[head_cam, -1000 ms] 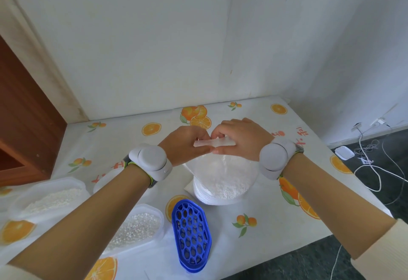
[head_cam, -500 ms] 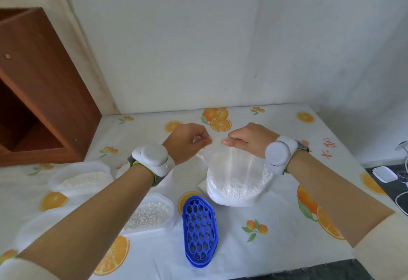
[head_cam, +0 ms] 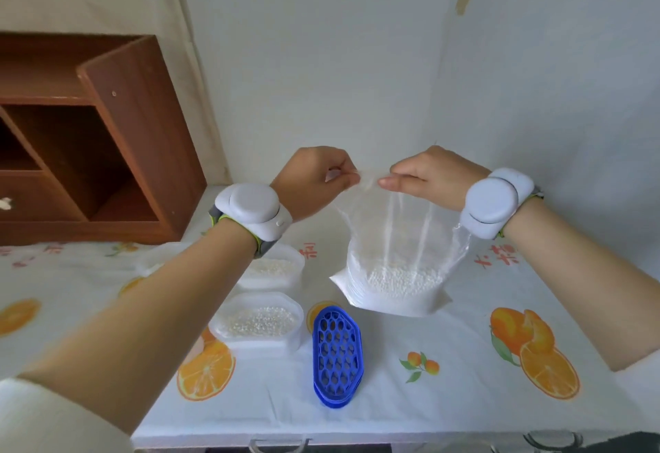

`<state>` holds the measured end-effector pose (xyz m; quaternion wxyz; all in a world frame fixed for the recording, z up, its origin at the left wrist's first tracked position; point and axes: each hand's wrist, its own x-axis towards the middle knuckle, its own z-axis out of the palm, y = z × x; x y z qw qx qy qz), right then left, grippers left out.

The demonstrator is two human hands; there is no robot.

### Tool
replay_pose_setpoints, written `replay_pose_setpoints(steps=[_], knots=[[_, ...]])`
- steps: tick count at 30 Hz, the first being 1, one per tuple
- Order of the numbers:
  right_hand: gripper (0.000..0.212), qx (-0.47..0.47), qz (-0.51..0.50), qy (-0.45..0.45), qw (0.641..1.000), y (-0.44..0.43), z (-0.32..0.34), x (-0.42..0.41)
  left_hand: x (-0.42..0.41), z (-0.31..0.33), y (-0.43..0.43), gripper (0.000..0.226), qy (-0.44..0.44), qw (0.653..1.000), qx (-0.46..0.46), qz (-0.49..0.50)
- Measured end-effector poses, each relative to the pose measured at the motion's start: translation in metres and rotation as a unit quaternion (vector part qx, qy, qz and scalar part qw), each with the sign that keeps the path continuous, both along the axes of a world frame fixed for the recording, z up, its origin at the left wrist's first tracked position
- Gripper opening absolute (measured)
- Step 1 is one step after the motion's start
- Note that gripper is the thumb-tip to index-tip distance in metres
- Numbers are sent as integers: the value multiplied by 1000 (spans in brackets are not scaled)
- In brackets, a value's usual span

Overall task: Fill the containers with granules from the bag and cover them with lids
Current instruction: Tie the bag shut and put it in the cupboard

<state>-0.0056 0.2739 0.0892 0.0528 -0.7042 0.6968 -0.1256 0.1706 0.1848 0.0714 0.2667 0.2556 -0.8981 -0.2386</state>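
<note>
Front and centre is the clear plastic bag (head_cam: 393, 238), white granules (head_cam: 401, 281) heaped in its bottom and its base looking to sit on the orange-print tablecloth (head_cam: 464, 388). Both hands are up at the mouth. The left hand (head_cam: 310, 181) has its fingers curled and pinches the left part of the top edge. The right hand (head_cam: 434, 177) pinches the right part between thumb and fingers. The hands are near each other but apart, with film stretched between them.

Just ahead of the bag, to its left, lies a stack of blue lattice lids (head_cam: 337, 352). Just beside that is the near container (head_cam: 257, 322), uncovered, with granules inside. Behind it is the far container (head_cam: 273, 268), also uncovered and holding granules, partly hidden by the left wrist. A white wrist unit (head_cam: 251, 208) sits on each arm. At the back left a wooden shelf unit (head_cam: 107, 138) stands against the wall.
</note>
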Motion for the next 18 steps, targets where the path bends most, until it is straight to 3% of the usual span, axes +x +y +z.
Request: replay_pose_setpoints(steps=[12, 18], knots=[[49, -38, 47, 23, 998, 46, 43, 128, 132, 29, 39, 13, 54, 998, -7, -13], [49, -10, 77, -9, 997, 71, 22, 219, 228, 14, 73, 10, 25, 1000, 6, -10]])
